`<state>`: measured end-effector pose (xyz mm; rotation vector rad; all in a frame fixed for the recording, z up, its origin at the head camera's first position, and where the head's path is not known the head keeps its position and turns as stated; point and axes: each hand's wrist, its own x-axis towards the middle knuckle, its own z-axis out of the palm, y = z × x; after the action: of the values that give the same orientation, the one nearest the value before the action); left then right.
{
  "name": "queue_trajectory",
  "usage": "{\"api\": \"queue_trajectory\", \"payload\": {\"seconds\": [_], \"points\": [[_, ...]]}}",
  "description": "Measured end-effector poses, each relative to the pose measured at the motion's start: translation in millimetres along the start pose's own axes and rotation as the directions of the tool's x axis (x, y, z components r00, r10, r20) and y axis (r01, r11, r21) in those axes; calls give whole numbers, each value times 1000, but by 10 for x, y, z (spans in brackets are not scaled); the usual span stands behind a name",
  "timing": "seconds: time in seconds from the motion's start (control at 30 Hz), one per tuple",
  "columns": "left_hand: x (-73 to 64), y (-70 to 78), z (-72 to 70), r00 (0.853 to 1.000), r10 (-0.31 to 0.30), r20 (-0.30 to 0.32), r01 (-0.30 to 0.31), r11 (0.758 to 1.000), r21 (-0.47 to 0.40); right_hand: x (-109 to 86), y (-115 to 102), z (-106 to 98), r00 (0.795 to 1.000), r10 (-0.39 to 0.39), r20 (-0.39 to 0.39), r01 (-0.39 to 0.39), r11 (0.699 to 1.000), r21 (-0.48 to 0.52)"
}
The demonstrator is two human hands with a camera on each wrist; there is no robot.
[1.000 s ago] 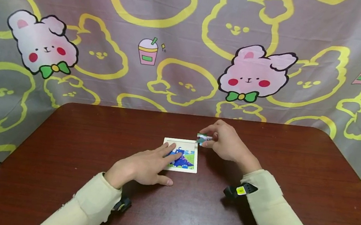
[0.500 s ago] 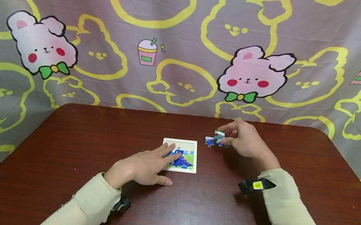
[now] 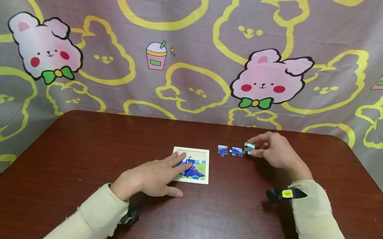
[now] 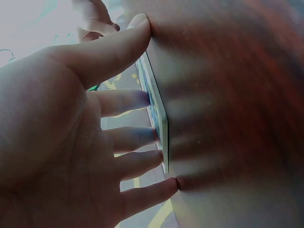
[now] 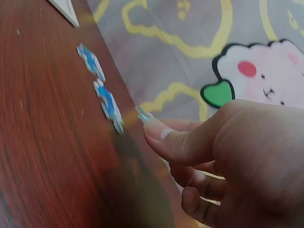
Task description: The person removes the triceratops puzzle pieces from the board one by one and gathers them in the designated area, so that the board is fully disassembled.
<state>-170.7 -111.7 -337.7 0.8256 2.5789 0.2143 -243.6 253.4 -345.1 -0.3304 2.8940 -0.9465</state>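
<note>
A square puzzle tray (image 3: 192, 149) with a white rim lies near the middle of the table. In its lower part sits an assembled picture of a blue dinosaur (image 3: 194, 171); bare backing shows along the top. My left hand (image 3: 151, 175) rests on the tray with straight, spread fingers, covering its left side. Right of the tray, my right hand (image 3: 278, 153) pinches a green and white puzzle piece (image 3: 249, 146) between thumb and fingers, just above the table in the right wrist view. Two blue and white puzzle pieces, a left one (image 3: 222, 150) and a right one (image 3: 237, 151), lie beside it.
The dark red-brown table (image 3: 199, 225) has its back edge behind the pieces. A patterned cloth (image 3: 201, 48) with cartoon rabbits hangs beyond that edge. Straps with black mounts sit at both wrists.
My right hand has moved right with the pinched piece, away from the tray's top right corner. The two loose pieces have come into view. My left hand stays put.
</note>
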Motion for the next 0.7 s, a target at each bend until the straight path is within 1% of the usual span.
{"api": "queue_trajectory", "payload": {"seconds": [0.2,0.33,0.7], "points": [[-2,0,4,1000,-2,2,2,1000,-1,-28,117,-10,999,28,33,-29,1000,8],[-5,1,4,1000,-3,2,3,1000,-3,-33,164,4,998,32,46,-33,999,16],[-2,-7,8,1000,-2,-4,2,1000,-2,-21,192,24,998,40,51,-40,999,13]]}}
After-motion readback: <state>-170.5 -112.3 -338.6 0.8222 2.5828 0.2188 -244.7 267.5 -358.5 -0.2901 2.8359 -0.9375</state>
